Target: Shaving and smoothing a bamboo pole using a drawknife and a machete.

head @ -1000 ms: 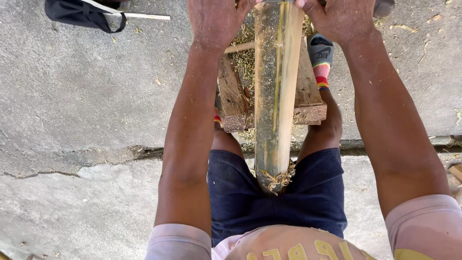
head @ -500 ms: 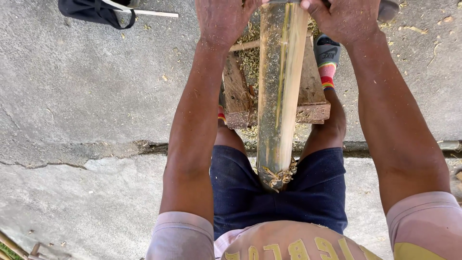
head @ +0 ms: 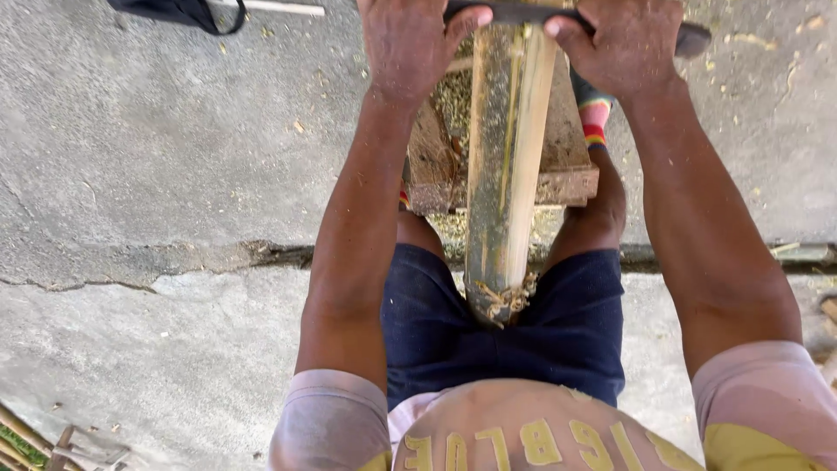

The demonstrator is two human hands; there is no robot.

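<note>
Nearest the camera, a pale pink shirt with yellow lettering and dark blue shorts [head: 523, 331]; the person sits over a cracked concrete floor [head: 157, 218]; a crack runs across it under the legs.

Out from the lap goes the bamboo pole [head: 506, 166], a long greenish-yellow length with its skin partly shaved; its frayed near end sits right against the shorts between the thighs, and it runs straight away up the middle of the view.

Further out, the pole lies over a wooden block [head: 571, 161], rough and dusted with shavings, standing on the floor between the knees; a striped sock [head: 595, 118] shows just beside the block's right edge.

Farthest along, both arms stretch out to a dark blade [head: 610, 16] laid crosswise on the pole near the top edge of the view; the left hand [head: 410, 44] has its grip clamped on the blade's left end, thumb tucked over it; the right hand [head: 623, 44] has its grip clamped on the right part, fingers curled over, the blade's tip poking out past it.

In the far left corner of the floor, a black strap [head: 183, 10] and a thin pale stick [head: 279, 8]; near left corner, a few bamboo strips [head: 26, 440].
</note>
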